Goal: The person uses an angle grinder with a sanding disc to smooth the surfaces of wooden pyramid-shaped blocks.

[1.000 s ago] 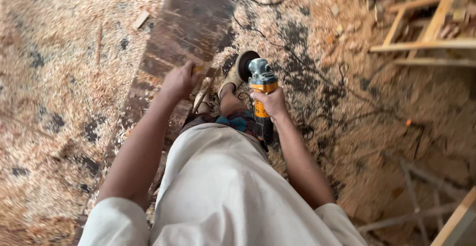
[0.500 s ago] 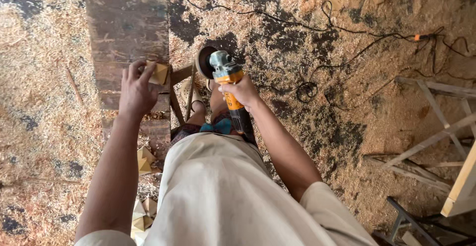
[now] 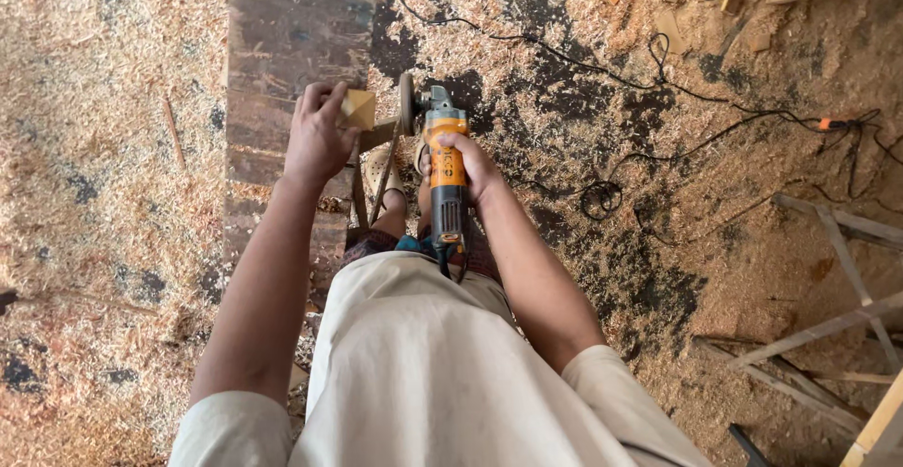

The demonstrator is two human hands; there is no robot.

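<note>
Overhead, left hand [image 3: 320, 138] fingers pinching wood block [image 3: 358, 108], right hand [image 3: 467, 166] grasping angle grinder [image 3: 442, 161], cable [image 3: 658, 81] across sawdust

The left hand [image 3: 318, 136] covered most of the wood block [image 3: 358, 109] (only one pale corner showed). The right hand [image 3: 467, 166] hid the grinder [image 3: 446, 177] body's middle. The shirt [image 3: 442, 373] blocked the legs, and the frame [image 3: 828, 321] ran off the right edge.
</note>
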